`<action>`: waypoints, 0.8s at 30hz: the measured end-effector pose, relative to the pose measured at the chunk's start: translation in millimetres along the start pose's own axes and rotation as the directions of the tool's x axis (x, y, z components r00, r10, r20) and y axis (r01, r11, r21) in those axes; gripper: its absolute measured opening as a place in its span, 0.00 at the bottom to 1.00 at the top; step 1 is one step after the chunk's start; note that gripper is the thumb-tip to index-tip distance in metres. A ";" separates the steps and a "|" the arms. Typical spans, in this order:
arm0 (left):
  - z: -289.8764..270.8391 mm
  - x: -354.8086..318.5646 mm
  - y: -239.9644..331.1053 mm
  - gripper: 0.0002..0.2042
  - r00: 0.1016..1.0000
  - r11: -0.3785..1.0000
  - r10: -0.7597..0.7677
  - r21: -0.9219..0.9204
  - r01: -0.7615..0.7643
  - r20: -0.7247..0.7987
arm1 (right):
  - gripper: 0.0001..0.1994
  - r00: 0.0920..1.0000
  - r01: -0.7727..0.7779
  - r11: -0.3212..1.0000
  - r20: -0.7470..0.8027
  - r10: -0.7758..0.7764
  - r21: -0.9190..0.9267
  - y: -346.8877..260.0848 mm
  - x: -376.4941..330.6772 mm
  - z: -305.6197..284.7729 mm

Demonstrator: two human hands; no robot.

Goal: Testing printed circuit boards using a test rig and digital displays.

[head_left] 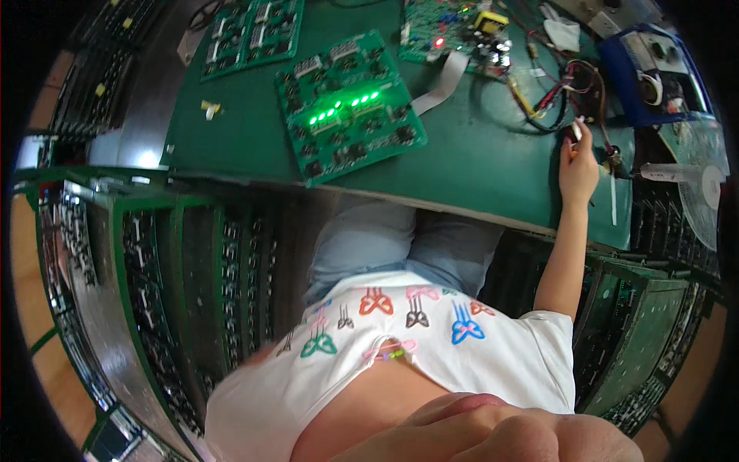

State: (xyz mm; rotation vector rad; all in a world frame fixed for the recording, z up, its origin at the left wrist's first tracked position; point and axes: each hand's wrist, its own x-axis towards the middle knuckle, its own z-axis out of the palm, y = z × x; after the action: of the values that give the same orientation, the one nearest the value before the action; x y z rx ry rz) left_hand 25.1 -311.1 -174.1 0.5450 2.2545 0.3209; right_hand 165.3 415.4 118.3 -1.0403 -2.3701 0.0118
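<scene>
My right hand (pixel 579 171) rests at the right side of the green table, its fingers closed round a small dark and white piece that I cannot make out, beside a tangle of wires (pixel 570 83). My left hand is out of view. In front of me lies a green circuit board (pixel 350 142) with a row of lit green lights. A grey ribbon cable (pixel 446 86) joins it to a second circuit board (pixel 431 48), which carries a glowing red light and a yellow transformer (pixel 490 23).
More circuit boards (pixel 254 35) lie at the table's far left, near a small pale scrap (pixel 208 109). At the right stand a blue-framed device (pixel 658 73) and a small fan (pixel 704 192). Racks packed with boards (pixel 231 285) flank my legs below the table edge.
</scene>
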 end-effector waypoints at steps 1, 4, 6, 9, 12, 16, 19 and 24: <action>-5.1 31.4 5.2 0.08 0.999 0.999 0.035 0.003 -0.035 -0.011 | 0.22 1.000 0.014 1.000 -0.016 -0.014 0.010 1.0 2.1 1.4; -33.6 131.6 58.1 0.08 0.983 0.984 0.178 0.012 -0.177 -0.054 | 0.21 0.999 -0.052 0.999 0.015 0.052 0.013 -0.1 -4.2 1.2; -65.8 188.3 101.6 0.08 0.960 0.966 0.258 0.023 -0.257 -0.104 | 0.21 1.000 -0.020 0.999 -0.015 0.020 0.037 -3.4 -10.7 9.4; -92.2 237.5 150.0 0.08 0.928 0.937 0.350 0.038 -0.349 -0.129 | 0.19 1.000 0.020 1.000 0.013 -0.020 0.003 -7.5 -16.7 -1.3; -97.2 252.7 166.2 0.08 0.919 0.926 0.377 0.041 -0.375 -0.117 | 0.18 0.998 0.057 0.998 -0.028 -0.057 0.016 -2.1 -17.0 -0.8; -91.7 248.9 163.7 0.09 0.929 0.932 0.363 0.038 -0.361 -0.068 | 0.18 0.998 0.053 0.998 -0.021 -0.053 0.016 1.1 -14.0 -2.6; -86.2 241.1 155.6 0.09 0.940 0.940 0.339 0.036 -0.339 -0.023 | 0.18 0.999 0.041 0.999 -0.016 -0.041 0.033 -0.1 -8.9 -0.7; -70.6 231.7 149.8 0.09 0.950 0.950 0.311 0.011 -0.312 0.034 | 0.18 1.000 0.019 0.999 0.007 -0.019 0.031 -5.7 -7.2 -2.8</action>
State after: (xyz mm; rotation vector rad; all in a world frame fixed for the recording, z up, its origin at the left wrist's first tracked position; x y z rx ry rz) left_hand -125.4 -73.0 -216.1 0.9125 2.1388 0.4485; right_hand 166.7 405.9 118.6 -1.0052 -2.3787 0.0457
